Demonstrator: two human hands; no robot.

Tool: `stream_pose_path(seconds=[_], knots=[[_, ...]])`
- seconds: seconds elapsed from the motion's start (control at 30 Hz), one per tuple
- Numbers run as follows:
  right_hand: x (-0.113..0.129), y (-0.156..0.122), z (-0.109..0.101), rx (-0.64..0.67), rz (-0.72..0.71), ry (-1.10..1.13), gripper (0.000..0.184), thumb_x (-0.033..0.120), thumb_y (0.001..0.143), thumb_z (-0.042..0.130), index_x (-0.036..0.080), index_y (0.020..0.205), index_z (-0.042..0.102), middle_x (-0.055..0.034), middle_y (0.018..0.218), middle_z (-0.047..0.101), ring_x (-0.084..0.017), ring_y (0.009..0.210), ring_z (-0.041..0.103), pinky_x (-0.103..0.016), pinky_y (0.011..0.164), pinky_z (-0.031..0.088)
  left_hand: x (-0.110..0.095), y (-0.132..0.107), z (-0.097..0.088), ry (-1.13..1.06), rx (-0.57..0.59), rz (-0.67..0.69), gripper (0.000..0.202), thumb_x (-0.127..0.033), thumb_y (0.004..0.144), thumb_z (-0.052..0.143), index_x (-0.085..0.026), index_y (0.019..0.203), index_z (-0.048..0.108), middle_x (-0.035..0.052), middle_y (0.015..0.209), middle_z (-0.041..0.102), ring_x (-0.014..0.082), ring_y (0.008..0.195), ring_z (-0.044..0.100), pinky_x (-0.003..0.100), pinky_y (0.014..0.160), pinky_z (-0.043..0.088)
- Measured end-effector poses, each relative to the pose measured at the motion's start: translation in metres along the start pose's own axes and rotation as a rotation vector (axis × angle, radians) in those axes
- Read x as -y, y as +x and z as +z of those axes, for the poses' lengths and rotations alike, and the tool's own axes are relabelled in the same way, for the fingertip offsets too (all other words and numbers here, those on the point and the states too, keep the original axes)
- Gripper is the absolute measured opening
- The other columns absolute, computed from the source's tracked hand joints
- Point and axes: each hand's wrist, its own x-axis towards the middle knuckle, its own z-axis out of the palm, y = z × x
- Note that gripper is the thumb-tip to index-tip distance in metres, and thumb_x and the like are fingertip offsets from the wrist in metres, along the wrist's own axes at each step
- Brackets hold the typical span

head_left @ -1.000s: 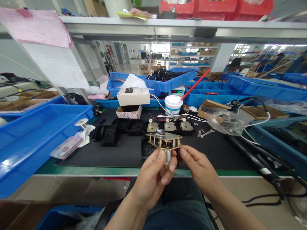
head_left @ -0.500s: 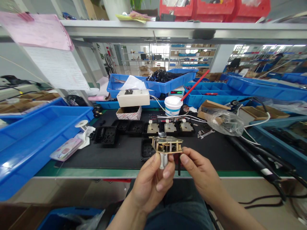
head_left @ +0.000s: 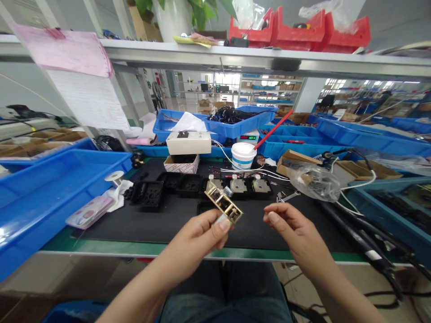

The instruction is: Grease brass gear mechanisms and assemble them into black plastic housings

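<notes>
My left hand (head_left: 210, 231) is closed round the silver cylinder of a small gear motor (head_left: 225, 204). Its brass-coloured plates and posts form an open frame with gears inside, tilted down to the right. Apart from it, to the right, my right hand (head_left: 291, 229) has thumb and forefinger pinched together; whatever is between them is too small or hidden to make out. Behind the gear motor, black housings with pale plates (head_left: 238, 185) stand in a row on the black mat (head_left: 168, 231). Another black housing (head_left: 204, 207) is partly hidden behind my left hand.
Black open housings (head_left: 147, 194) lie at the left of the mat, near a solder spool (head_left: 115, 176). Farther back stand a white tub (head_left: 244, 154) and a white box (head_left: 188, 143). Wrenches (head_left: 288, 196) and a plastic bag (head_left: 316, 179) lie right. A blue tray (head_left: 67, 179) flanks the left.
The gear motor has tipped from nearly level to a steep slant and moved slightly left in my left hand. My right hand has drawn away from it to the right. The view has tilted up.
</notes>
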Motion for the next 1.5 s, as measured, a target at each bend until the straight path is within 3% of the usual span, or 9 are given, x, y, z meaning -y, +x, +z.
stream_pose_path(seconds=[0.13, 0.33, 0.57, 0.77, 0.9, 1.03, 1.17, 1.3, 1.5], knots=[[0.011, 0.010, -0.007, -0.012, -0.131, -0.134, 0.025, 0.044, 0.082, 0.056, 0.023, 0.095, 0.059, -0.0016, 0.090, 0.062, -0.015, 0.083, 0.058, -0.025, 0.073, 0.045, -0.028, 0.004, -0.025, 0.322, 0.052, -0.080, 0.039, -0.053, 0.083, 0.047, -0.016, 0.072, 0.051, -0.0056, 0.058, 0.037, 0.0078, 0.051, 0.031, 0.022, 0.046, 0.022], [0.024, 0.020, 0.008, 0.166, -0.321, -0.201, 0.019, 0.037, 0.087, 0.052, 0.026, 0.103, 0.055, -0.0012, 0.101, 0.061, -0.014, 0.090, 0.057, -0.027, 0.077, 0.046, -0.057, 0.017, -0.047, 0.401, 0.179, -0.186, 0.041, -0.052, 0.080, 0.049, -0.017, 0.060, 0.044, -0.0063, 0.053, 0.032, 0.0080, 0.048, 0.024, 0.025, 0.046, 0.017], [0.025, 0.036, 0.022, 0.343, -0.437, -0.101, 0.033, 0.040, 0.088, 0.051, 0.028, 0.118, 0.050, -0.0030, 0.127, 0.049, -0.018, 0.118, 0.044, -0.033, 0.096, 0.040, -0.086, 0.031, -0.052, 0.546, 0.425, -0.242, 0.032, -0.043, 0.077, 0.053, -0.016, 0.060, 0.051, -0.0048, 0.055, 0.037, 0.0087, 0.051, 0.030, 0.025, 0.050, 0.022], [0.028, 0.051, 0.023, 0.365, -0.227, 0.140, 0.041, 0.048, 0.085, 0.051, 0.024, 0.119, 0.050, -0.0083, 0.125, 0.053, -0.023, 0.118, 0.047, -0.043, 0.100, 0.036, -0.098, 0.045, -0.040, 0.667, 0.570, -0.310, 0.029, -0.039, 0.076, 0.053, -0.016, 0.057, 0.051, -0.0049, 0.055, 0.040, 0.0092, 0.053, 0.035, 0.024, 0.053, 0.027], [0.021, 0.059, 0.024, 0.533, -0.051, 0.267, 0.041, 0.050, 0.086, 0.049, 0.023, 0.115, 0.057, -0.0075, 0.118, 0.059, -0.024, 0.112, 0.051, -0.045, 0.098, 0.038, -0.107, 0.053, -0.034, 0.727, 0.587, -0.307, 0.027, -0.035, 0.075, 0.052, -0.018, 0.055, 0.051, -0.0056, 0.053, 0.041, 0.0093, 0.051, 0.035, 0.024, 0.052, 0.028], [0.013, 0.058, 0.029, 0.662, 0.081, 0.619, 0.041, 0.048, 0.089, 0.046, 0.023, 0.121, 0.054, -0.0065, 0.117, 0.060, -0.021, 0.107, 0.055, -0.040, 0.091, 0.044, -0.114, 0.059, -0.028, 0.726, 0.601, -0.312, 0.024, -0.034, 0.071, 0.055, -0.018, 0.053, 0.053, -0.0049, 0.052, 0.045, 0.0105, 0.054, 0.039, 0.023, 0.055, 0.030], [0.018, 0.048, 0.033, 0.725, 0.193, 0.806, 0.040, 0.046, 0.091, 0.044, 0.018, 0.114, 0.060, -0.0075, 0.109, 0.065, -0.016, 0.100, 0.060, -0.031, 0.088, 0.047, -0.116, 0.065, -0.023, 0.703, 0.618, -0.323, 0.022, -0.034, 0.070, 0.057, -0.018, 0.054, 0.059, -0.0042, 0.053, 0.049, 0.0105, 0.054, 0.041, 0.023, 0.059, 0.034], [0.025, 0.035, 0.038, 0.617, 0.293, 0.961, 0.040, 0.045, 0.091, 0.043, 0.015, 0.110, 0.062, -0.0083, 0.105, 0.067, -0.016, 0.092, 0.064, -0.028, 0.081, 0.052, -0.118, 0.069, -0.024, 0.727, 0.624, -0.297, 0.026, -0.041, 0.073, 0.056, -0.018, 0.062, 0.062, -0.0038, 0.057, 0.053, 0.0112, 0.057, 0.046, 0.022, 0.061, 0.036], [0.024, 0.019, 0.044, 0.314, 0.372, 1.161, 0.036, 0.044, 0.086, 0.054, 0.017, 0.109, 0.062, -0.0078, 0.101, 0.068, -0.019, 0.089, 0.066, -0.031, 0.078, 0.054, -0.111, 0.051, -0.024, 0.885, 0.287, 0.004, 0.040, -0.056, 0.076, 0.052, -0.019, 0.090, 0.063, 0.0000, 0.088, 0.063, 0.0165, 0.083, 0.055, 0.022, 0.068, 0.039]])
